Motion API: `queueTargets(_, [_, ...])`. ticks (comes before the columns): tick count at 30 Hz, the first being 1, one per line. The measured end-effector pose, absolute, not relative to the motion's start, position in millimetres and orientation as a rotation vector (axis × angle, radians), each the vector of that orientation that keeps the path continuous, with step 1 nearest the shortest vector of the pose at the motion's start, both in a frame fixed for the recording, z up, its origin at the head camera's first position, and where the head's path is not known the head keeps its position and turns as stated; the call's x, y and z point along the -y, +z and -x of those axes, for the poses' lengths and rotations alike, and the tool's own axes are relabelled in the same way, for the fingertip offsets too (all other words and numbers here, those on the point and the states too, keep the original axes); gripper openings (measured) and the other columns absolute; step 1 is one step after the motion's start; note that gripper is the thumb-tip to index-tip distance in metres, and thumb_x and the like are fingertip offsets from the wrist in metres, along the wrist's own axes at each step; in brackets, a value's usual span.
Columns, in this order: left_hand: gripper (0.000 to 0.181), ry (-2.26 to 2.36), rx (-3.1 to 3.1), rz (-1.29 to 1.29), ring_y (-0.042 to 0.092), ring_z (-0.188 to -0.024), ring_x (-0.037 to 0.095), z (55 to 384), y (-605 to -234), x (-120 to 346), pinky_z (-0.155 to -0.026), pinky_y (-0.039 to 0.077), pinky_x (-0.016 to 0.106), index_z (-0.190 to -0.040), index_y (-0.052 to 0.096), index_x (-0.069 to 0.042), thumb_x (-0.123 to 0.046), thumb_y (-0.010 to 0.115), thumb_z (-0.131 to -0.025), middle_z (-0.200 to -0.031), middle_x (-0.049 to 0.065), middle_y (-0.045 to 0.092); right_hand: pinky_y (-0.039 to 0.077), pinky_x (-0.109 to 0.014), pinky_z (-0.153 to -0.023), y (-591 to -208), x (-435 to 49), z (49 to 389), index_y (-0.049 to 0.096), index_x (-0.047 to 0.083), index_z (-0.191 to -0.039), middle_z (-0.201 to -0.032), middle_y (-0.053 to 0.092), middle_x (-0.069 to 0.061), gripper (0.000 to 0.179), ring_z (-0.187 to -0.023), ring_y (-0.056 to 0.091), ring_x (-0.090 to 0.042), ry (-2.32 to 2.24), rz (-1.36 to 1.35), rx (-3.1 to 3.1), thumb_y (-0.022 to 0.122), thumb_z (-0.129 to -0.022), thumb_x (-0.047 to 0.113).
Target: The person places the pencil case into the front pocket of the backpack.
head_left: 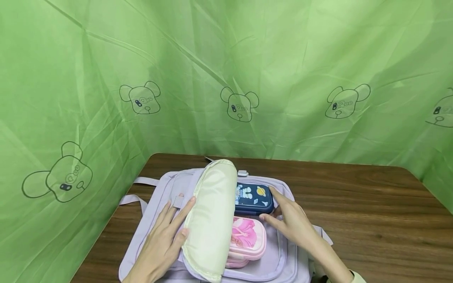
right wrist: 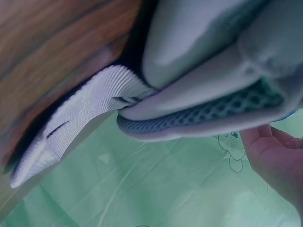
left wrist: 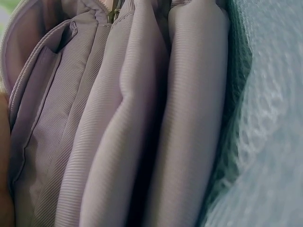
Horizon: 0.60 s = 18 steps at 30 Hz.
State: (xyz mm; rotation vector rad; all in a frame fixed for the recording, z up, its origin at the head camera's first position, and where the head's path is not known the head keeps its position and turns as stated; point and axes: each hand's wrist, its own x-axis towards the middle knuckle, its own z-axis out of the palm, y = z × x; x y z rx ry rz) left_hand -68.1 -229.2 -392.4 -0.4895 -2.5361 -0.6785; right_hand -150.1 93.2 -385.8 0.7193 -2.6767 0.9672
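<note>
A lilac backpack (head_left: 166, 188) lies on the table, its cream-lined flap (head_left: 212, 220) folded up toward the left. My left hand (head_left: 162, 232) rests on the bag with fingers extended, index finger and thumb against the flap's edge. In the left wrist view the bag's lilac fabric folds (left wrist: 194, 94) fill most of the picture. My right hand (head_left: 293, 222) holds the right end of a navy pencil case (head_left: 256, 198) with astronaut and planet pictures, fingers at its far corner, thumb at its near one. The flap hides its left end. Nearer lies a pink pencil case (head_left: 249, 236), partly under the flap.
Beneath the pink case shows another pink edge (head_left: 236, 262). The brown wooden table (head_left: 364, 220) extends to the right. Green cloth walls (head_left: 283, 59) with bear drawings stand around it. Straps (head_left: 146, 181) stick out left of the bag; a ribbed strap (right wrist: 80, 118) shows in the right wrist view.
</note>
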Motion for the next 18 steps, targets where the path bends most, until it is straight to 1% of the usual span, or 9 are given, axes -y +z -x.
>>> queueTargets(4, [0.051, -0.681, 2.528, 0.49, 0.028, -0.131, 0.042, 68.3, -392.6, 228.9, -0.099, 0.027, 0.06, -0.145, 0.036, -0.026, -0.027, 0.047, -0.094, -0.118, 0.003, 0.052, 0.045, -0.026, -0.059, -385.3, -91.5, 150.6, 0.042, 0.0, -0.137, -0.065, 0.054, 0.015, 0.078, -0.06, 0.05, 0.004, 0.958, -0.707, 2.689, 0.078, -0.075, 0.03])
queueTargets(8, [0.052, -0.676, 2.517, 0.493, 0.029, -0.131, 0.042, 68.0, -393.1, 229.0, -0.1, 0.027, 0.06, -0.145, 0.036, -0.025, -0.027, 0.047, -0.094, -0.116, 0.002, 0.053, 0.045, -0.026, -0.059, -385.6, -91.0, 151.7, 0.04, -0.001, -0.138, -0.065, 0.056, 0.014, 0.079, -0.059, 0.052, 0.002, 1.008, -0.741, 2.69, 0.077, -0.076, 0.029])
queueTargets(10, [0.052, -0.672, 2.512, 0.496, 0.029, -0.131, 0.041, 68.0, -392.9, 229.0, -0.1, 0.027, 0.059, -0.145, 0.036, -0.025, -0.027, 0.047, -0.094, -0.116, 0.002, 0.054, 0.046, -0.025, -0.059, -386.0, -90.6, 152.2, 0.039, -0.002, -0.139, -0.067, 0.057, 0.012, 0.079, -0.06, 0.053, 0.001, 1.041, -0.765, 2.688, 0.077, -0.077, 0.027])
queueTargets(13, [0.052, -0.666, 2.503, 0.506, 0.03, -0.131, 0.04, 68.8, -392.6, 228.9, -0.101, 0.027, 0.057, -0.145, 0.037, -0.024, -0.027, 0.047, -0.093, -0.119, 0.002, 0.053, 0.047, -0.023, -0.059, -386.4, -89.7, 152.4, 0.036, -0.004, -0.14, -0.079, 0.061, 0.004, 0.079, -0.062, 0.055, -0.002, 1.074, -0.784, 2.685, 0.076, -0.078, 0.025])
queueTargets(15, [0.052, -0.666, 2.497, 0.514, 0.031, -0.131, 0.039, 69.5, -392.7, 229.1, -0.102, 0.027, 0.056, -0.144, 0.037, -0.024, -0.027, 0.047, -0.093, -0.12, 0.002, 0.053, 0.048, -0.023, -0.058, -386.8, -89.2, 152.2, 0.036, -0.003, -0.14, -0.093, 0.063, -0.004, 0.078, -0.064, 0.056, -0.003, 1.083, -0.783, 2.682, 0.076, -0.078, 0.022])
queueTargets(18, [0.052, -0.67, 2.493, 0.518, 0.031, -0.131, 0.039, 69.7, -393.1, 229.3, -0.101, 0.027, 0.057, -0.144, 0.038, -0.024, -0.028, 0.047, -0.093, -0.126, 0.004, 0.052, 0.049, -0.024, -0.06, -387.2, -89.4, 151.5, 0.035, -0.003, -0.141, -0.112, 0.061, -0.013, 0.078, -0.067, 0.056, -0.002, 1.092, -0.791, 2.673, 0.077, -0.077, 0.017])
